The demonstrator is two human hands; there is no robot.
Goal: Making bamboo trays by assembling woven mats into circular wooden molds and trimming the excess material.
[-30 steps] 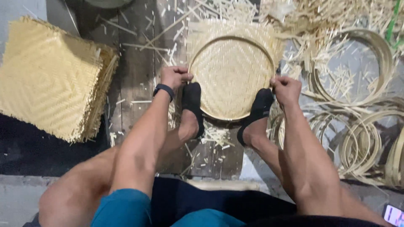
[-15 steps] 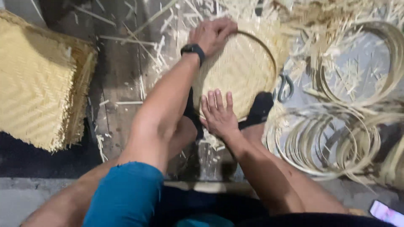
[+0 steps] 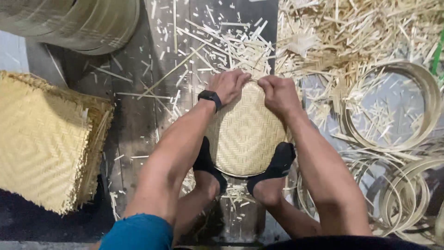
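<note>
Head view: both hands have moved to the far rim of the woven tray [image 3: 245, 134] (feet pinning it); left hand [image 3: 229, 85] and right hand [image 3: 277, 95] fingers clenched on it, working the edge.

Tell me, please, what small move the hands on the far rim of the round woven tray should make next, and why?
Probably press the far rim down: both the left hand and right hand grip that edge of the woven tray, while both feet pin its near edge.
</note>
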